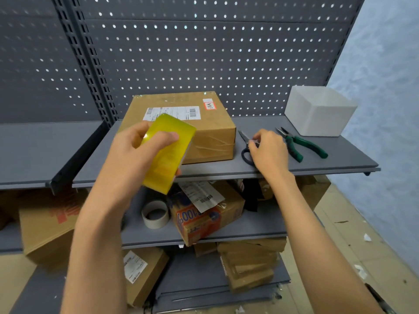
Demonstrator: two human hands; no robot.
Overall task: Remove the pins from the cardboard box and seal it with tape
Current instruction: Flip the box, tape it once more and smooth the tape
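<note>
The left hand [145, 143] grips the tape roll [169, 152] before the cardboard box [181, 125] on the shelf [317, 155]; the roll looks light, stiff, slick. The right hand's [267, 150] fingers curl over the scissors [246, 143].

White bin [317, 114], green-handled pliers [301, 145], empty tape core [156, 214]

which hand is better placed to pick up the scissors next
Right. The right hand already rests on the scissors, which lie on the shelf beside the cardboard box. The left hand is busy holding the yellow tape roll.
</note>
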